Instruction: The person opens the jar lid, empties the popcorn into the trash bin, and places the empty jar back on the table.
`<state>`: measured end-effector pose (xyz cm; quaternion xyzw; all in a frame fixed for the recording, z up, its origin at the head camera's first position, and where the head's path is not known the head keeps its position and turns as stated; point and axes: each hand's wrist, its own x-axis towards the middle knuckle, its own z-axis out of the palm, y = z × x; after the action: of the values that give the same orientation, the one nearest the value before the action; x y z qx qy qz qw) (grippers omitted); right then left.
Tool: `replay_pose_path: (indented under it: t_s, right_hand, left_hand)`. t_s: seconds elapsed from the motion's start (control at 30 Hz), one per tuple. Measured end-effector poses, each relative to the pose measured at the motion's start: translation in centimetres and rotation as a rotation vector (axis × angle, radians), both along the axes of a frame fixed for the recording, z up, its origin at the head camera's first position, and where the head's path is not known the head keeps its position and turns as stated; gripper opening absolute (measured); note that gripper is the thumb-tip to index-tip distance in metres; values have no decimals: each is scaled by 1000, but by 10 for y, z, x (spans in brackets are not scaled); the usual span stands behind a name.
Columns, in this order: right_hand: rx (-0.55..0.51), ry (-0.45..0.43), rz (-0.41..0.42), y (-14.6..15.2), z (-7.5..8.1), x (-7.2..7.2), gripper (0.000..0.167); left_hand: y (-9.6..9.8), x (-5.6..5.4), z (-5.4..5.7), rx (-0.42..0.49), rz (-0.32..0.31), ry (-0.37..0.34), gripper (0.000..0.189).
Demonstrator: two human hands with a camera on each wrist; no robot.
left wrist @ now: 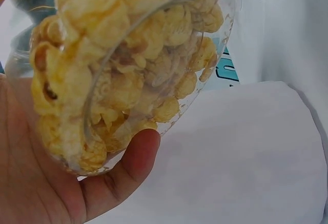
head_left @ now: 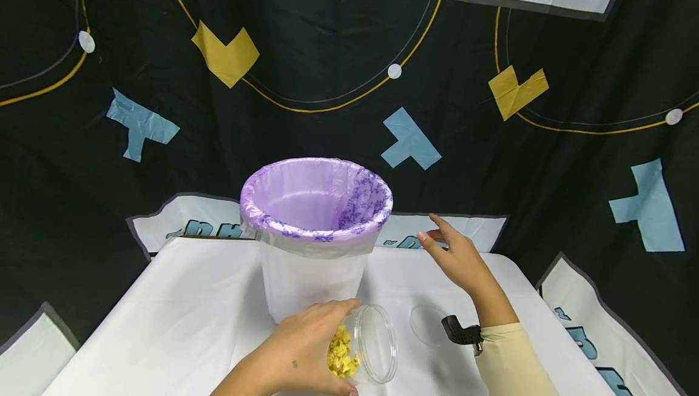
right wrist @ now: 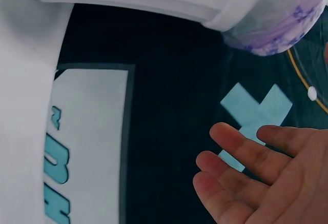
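At the lower centre of the head view, the left hand (head_left: 306, 347) has its grip closed round a clear jar (head_left: 367, 347) of popcorn (head_left: 341, 353), mouth facing right, just in front of a lined bin (head_left: 314, 275); the right hand (head_left: 459, 256), right of centre, is loosely spread, holding nothing; a faint clear disc (head_left: 428, 325), perhaps the lid, lies on the worktop (head_left: 191, 311); a firm, unsqueezed hold and gradual tilting should best prevent spills.
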<state>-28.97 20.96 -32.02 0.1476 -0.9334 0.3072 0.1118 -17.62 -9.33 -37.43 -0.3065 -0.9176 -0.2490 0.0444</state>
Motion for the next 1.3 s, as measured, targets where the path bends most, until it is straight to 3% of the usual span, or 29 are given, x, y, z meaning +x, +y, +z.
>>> replay_pose_path:
  t_s: [0.2,0.73,0.9,1.13,1.3]
  right_hand:
    - [8,1,29,-14,19,-3,77]
    - [13,62,81,-48,49,-4,77]
    - [12,66,107,-58,53,-5,76]
    - [15,57,130,-70,50,-7,73]
    - [3,64,112,-80,52,-7,75]
  left_hand:
    - [0,1,1,-6,4,33,108]
    - [-2,2,4,-18,2,28,107]
    - [-3,2,4,-13,0,36,107]
    - [-5,1,4,-13,-1,-8,105]
    - [-5,0,5,-21,4,-4,105]
